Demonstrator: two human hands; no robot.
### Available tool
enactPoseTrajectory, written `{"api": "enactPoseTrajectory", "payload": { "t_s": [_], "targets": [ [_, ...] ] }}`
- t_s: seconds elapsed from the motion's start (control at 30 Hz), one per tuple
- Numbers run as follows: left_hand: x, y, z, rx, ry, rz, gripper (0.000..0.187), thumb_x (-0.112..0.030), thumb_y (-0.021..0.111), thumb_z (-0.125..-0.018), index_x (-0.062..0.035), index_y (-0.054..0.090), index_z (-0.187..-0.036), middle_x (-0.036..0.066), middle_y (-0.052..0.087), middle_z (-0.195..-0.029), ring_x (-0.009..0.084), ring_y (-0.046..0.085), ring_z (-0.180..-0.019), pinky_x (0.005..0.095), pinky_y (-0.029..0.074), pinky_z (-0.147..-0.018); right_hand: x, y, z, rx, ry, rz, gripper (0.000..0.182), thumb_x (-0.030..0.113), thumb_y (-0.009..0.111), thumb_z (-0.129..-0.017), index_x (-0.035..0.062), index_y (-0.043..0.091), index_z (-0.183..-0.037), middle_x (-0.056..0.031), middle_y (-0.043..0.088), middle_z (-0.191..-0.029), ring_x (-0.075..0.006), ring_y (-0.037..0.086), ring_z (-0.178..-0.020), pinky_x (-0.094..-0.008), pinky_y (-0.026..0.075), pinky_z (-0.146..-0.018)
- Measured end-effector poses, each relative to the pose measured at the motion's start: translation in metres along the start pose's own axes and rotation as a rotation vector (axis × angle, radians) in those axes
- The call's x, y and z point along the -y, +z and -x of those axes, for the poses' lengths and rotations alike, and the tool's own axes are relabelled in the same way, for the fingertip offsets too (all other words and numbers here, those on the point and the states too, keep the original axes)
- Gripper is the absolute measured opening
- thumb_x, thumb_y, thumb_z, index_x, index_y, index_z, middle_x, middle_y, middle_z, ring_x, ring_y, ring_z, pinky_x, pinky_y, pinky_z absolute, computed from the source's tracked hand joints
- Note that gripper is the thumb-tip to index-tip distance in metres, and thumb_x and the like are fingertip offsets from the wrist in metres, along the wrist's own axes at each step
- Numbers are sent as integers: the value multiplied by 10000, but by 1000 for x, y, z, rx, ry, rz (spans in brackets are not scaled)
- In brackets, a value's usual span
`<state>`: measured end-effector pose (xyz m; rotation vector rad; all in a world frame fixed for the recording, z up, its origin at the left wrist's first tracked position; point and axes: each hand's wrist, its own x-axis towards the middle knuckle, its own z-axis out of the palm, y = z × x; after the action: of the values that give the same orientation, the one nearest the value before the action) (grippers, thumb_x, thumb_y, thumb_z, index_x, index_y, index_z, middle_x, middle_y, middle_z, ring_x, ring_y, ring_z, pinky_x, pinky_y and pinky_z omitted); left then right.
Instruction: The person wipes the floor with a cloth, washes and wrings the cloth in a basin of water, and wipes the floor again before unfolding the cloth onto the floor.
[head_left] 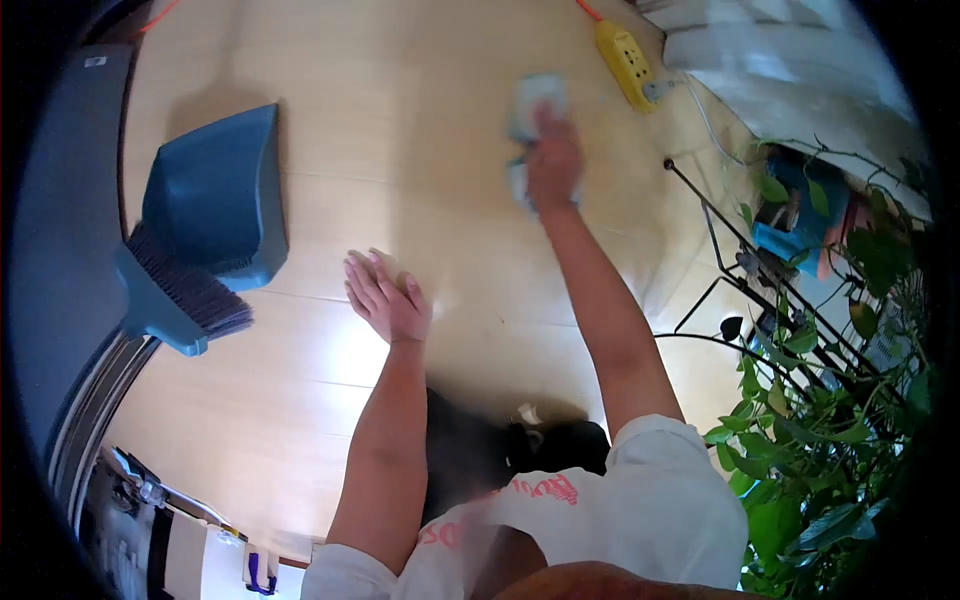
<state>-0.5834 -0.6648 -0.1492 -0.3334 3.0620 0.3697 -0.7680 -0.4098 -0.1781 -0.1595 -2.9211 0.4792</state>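
My right hand (pixel 556 170), smeared by motion, presses a pale cloth (pixel 540 93) against the light wood floor (pixel 470 300). Part of the cloth shows beyond my fingers and part beside my palm; its exact edges are blurred. To the left, my left hand (pixel 388 300) lies flat on the floor with fingers stretched out and nothing in it. Further left a blue-grey dustpan (pixel 215 185) rests on the floor. A matching broom head (pixel 180 290) with dark bristles overlaps the dustpan's near edge.
A yellow power strip (pixel 626 66) with a plugged-in cord lies at the upper right. A black metal stand (pixel 720 215) and a leafy plant (pixel 800 450) line the right side. A dark panel (pixel 70 220) borders the left. White fabric (pixel 790 70) hangs at the top right.
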Motion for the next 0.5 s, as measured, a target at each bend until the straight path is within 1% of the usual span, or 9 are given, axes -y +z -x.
{"api": "enactPoseTrajectory", "payload": {
  "t_s": [0.03,0.07,0.13,0.2,0.23,0.27,0.33,0.43,0.5],
  "targets": [
    [2,2,1,-3,-1,-1,645,-355,459,-937,-35,313,-1479,232,214,-1564,387,206,-1451,542,165,-1159,31,-1,-6,193,-142,-40,444,9,582,-766,81,647,-1200,-126,651,-1217,-317,615,-1125,-411,483,-987],
    [3,4,-1,-5,0,-2,647,-363,459,-936,-36,317,-1477,231,214,-1564,386,204,-1452,541,164,-1160,52,6,-7,-63,-472,-193,417,0,598,-760,85,656,-1164,-120,671,-1156,-304,638,-1088,-419,508,-946],
    [3,1,0,12,-17,21,648,-388,452,-937,-59,321,-1479,225,205,-1569,376,197,-1457,538,149,-1167,65,4,-10,-44,-650,-331,403,-42,559,-769,65,660,-1145,-137,677,-1127,-310,650,-1060,-425,519,-923],
    [3,3,-1,22,-28,30,640,-391,450,-939,-75,325,-1480,223,202,-1570,372,194,-1458,536,143,-1168,39,1,-12,-134,-459,-322,402,-55,515,-787,50,657,-1148,-148,669,-1157,-326,644,-1068,-427,512,-931],
    [5,3,-1,12,-8,31,648,-357,447,-929,-41,315,-1479,232,201,-1565,385,188,-1454,539,139,-1165,23,-4,-21,-247,-282,-308,386,-37,521,-800,63,668,-1142,-148,671,-1158,-328,638,-1072,-421,506,-934],
    [5,4,-2,19,-16,32,648,-354,449,-928,-42,314,-1480,231,201,-1566,385,188,-1454,540,138,-1165,5,-11,-31,-356,-103,-294,370,-19,527,-814,76,680,-1137,-148,673,-1160,-330,633,-1077,-414,501,-937],
    [5,3,0,38,-22,31,647,-347,454,-926,-46,312,-1481,230,199,-1567,386,188,-1454,540,138,-1165,-36,-7,-47,-330,256,-103,425,-26,513,-818,88,651,-1204,-154,646,-1223,-331,599,-1145,-412,480,-967],
    [6,4,0,3,-17,73,652,-333,470,-917,-49,311,-1482,236,202,-1565,388,190,-1453,541,138,-1165,-20,15,-65,-368,187,161,425,-4,511,-831,80,627,-1232,-140,642,-1232,-312,582,-1169,-408,470,-975],
    [5,2,0,10,-18,76,657,-330,475,-914,-51,307,-1484,237,200,-1566,390,187,-1454,541,135,-1165,6,39,-78,-313,139,-107,419,25,520,-843,99,618,-1243,-129,644,-1211,-312,571,-1171,-410,461,-985]
  ]
}}
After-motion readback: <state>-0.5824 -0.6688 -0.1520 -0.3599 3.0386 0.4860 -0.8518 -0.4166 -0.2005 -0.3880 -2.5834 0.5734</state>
